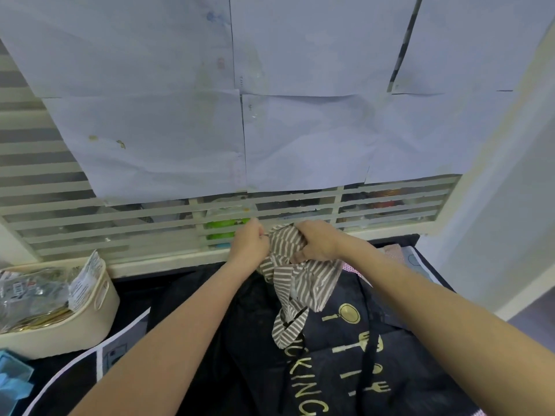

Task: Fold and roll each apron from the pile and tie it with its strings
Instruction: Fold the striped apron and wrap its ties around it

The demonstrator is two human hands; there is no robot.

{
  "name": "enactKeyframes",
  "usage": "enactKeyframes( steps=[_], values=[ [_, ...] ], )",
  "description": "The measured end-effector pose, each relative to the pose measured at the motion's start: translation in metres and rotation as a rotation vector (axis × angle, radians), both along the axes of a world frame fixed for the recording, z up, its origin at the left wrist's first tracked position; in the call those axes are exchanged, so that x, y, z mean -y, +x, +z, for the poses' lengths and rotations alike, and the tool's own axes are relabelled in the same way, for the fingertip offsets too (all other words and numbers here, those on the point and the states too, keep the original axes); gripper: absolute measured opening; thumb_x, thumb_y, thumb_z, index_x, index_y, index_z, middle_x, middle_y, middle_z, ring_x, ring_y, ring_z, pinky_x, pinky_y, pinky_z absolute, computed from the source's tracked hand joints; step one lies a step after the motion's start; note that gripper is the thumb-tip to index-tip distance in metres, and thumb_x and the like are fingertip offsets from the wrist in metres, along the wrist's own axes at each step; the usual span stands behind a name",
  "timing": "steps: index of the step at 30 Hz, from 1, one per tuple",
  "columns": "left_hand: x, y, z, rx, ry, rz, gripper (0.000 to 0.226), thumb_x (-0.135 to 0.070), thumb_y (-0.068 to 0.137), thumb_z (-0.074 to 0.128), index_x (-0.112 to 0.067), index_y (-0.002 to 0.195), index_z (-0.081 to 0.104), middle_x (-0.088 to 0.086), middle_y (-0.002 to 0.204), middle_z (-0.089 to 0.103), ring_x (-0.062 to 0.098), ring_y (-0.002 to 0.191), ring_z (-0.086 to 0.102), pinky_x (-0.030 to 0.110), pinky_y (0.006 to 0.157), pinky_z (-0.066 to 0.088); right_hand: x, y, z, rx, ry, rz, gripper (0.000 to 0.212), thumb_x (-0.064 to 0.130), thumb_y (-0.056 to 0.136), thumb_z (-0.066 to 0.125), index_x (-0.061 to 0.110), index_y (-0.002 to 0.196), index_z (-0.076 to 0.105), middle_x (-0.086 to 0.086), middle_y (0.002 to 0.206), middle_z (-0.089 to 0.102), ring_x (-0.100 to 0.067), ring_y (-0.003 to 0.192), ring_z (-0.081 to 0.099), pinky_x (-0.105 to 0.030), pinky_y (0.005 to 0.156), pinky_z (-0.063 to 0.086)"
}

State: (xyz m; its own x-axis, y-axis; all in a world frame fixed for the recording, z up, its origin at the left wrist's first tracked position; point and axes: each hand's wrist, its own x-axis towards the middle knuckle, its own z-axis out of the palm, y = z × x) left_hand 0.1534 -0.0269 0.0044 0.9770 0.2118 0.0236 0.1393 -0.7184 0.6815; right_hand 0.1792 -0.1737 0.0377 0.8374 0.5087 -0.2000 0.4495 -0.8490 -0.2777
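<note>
A brown-and-white striped apron [303, 280] is bunched up and lifted above the table near the far edge. My left hand [250, 243] grips its left upper part, fingers curled. My right hand [315, 243] clutches the bundle from the right. Striped strings [288, 325] dangle down from the bundle. Beneath it lies a black apron [345, 355] spread flat, printed with gold utensils and lettering, with a black string across it.
A cream basket [99, 307] full of packets stands at the left. A blue object [12, 379] sits at the lower left corner. A slatted white partition [150, 232] covered with paper sheets rises right behind the table. Patterned fabric [399, 253] shows at the far right.
</note>
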Motion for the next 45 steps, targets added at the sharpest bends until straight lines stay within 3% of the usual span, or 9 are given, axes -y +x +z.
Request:
enactKeyframes(
  steps=[6,9,16,23,29,34,39,43,45],
  values=[
    [-0.028,-0.005,0.011,-0.241,-0.977,0.009,0.032,0.017,0.083,0.026,-0.01,0.069,0.037,0.001,0.056,0.037,0.005,0.036,0.034,0.017,0.033,0.03,0.025,-0.001,0.014,-0.19,0.255,0.146,0.031,0.026,0.083,0.071,0.026,0.107,0.052,0.012,0.1,0.058,-0.013,0.096,0.054,-0.025,0.083,0.039],
    [-0.045,-0.007,0.026,-0.396,-1.171,-0.131,0.028,0.011,0.084,0.024,-0.012,0.074,0.036,-0.003,0.051,0.037,0.001,0.031,0.025,0.011,0.026,0.02,0.028,-0.002,0.02,-0.31,0.388,0.122,0.027,0.019,0.082,0.073,0.021,0.103,0.057,0.007,0.101,0.063,-0.016,0.099,0.061,-0.028,0.088,0.047],
    [-0.068,-0.009,0.045,-0.385,-0.706,-0.313,0.012,-0.018,0.09,0.056,-0.009,0.093,0.062,-0.011,0.045,0.039,0.001,0.034,0.024,0.011,0.031,0.021,0.008,-0.002,0.037,-0.363,0.39,0.214,0.028,0.019,0.081,0.073,0.027,0.102,0.057,0.007,0.104,0.064,-0.014,0.102,0.061,-0.031,0.094,0.048],
    [-0.073,-0.013,0.026,-0.385,-1.021,-0.092,0.038,-0.014,0.093,0.051,-0.013,0.057,0.062,-0.008,0.038,0.04,0.001,0.029,0.032,0.013,0.031,0.032,0.01,-0.006,0.047,-0.453,0.539,0.255,0.035,0.005,0.083,0.069,0.017,0.112,0.055,0.002,0.109,0.064,-0.012,0.103,0.062,-0.024,0.091,0.049],
    [-0.072,-0.004,0.021,-0.507,-1.157,-0.008,0.039,-0.009,0.097,0.041,-0.011,0.059,0.05,-0.007,0.038,0.038,0.003,0.029,0.028,0.008,0.037,0.029,0.029,-0.002,0.044,-0.645,0.86,0.149,0.047,-0.004,0.078,0.063,0.018,0.118,0.056,0.005,0.11,0.068,-0.009,0.107,0.063,-0.021,0.089,0.049],
    [-0.067,-0.002,0.013,-0.625,-1.154,-0.019,0.013,-0.01,0.091,0.051,-0.004,0.085,0.061,0.003,0.073,0.056,0.006,0.05,0.052,0.015,0.044,0.046,0.038,0.013,0.033,-0.659,1.071,-0.035,0.049,0.004,0.073,0.066,0.016,0.119,0.056,-0.004,0.114,0.067,-0.018,0.108,0.063,-0.028,0.093,0.051],
    [-0.039,0.007,0.032,-0.457,-1.24,-0.111,0.025,0.001,0.096,0.04,-0.008,0.097,0.063,0.002,0.075,0.07,0.007,0.061,0.064,0.018,0.054,0.053,0.034,0.023,0.022,-0.573,1.289,-0.267,0.03,0.001,0.086,0.061,0.014,0.112,0.057,-0.004,0.1,0.07,-0.015,0.088,0.069,-0.026,0.074,0.057],
    [-0.024,0.004,0.039,-0.579,-0.641,-0.288,0.026,-0.01,0.097,0.046,-0.021,0.12,0.054,-0.012,0.109,0.062,0.005,0.095,0.056,0.025,0.092,0.046,0.02,0.029,0.018,-0.4,1.184,-0.288,0.028,0.009,0.085,0.067,0.016,0.11,0.057,-0.006,0.108,0.067,-0.021,0.099,0.066,-0.035,0.087,0.054],
    [-0.036,0.007,0.042,-0.586,-0.396,-0.302,0.029,-0.012,0.095,0.05,-0.021,0.123,0.052,-0.01,0.125,0.055,0.007,0.105,0.053,0.02,0.092,0.045,0.016,0.033,0.024,-0.28,1.024,-0.233,0.026,0.014,0.083,0.07,0.017,0.106,0.057,0.001,0.104,0.065,-0.017,0.097,0.063,-0.032,0.088,0.051]
  ],
)
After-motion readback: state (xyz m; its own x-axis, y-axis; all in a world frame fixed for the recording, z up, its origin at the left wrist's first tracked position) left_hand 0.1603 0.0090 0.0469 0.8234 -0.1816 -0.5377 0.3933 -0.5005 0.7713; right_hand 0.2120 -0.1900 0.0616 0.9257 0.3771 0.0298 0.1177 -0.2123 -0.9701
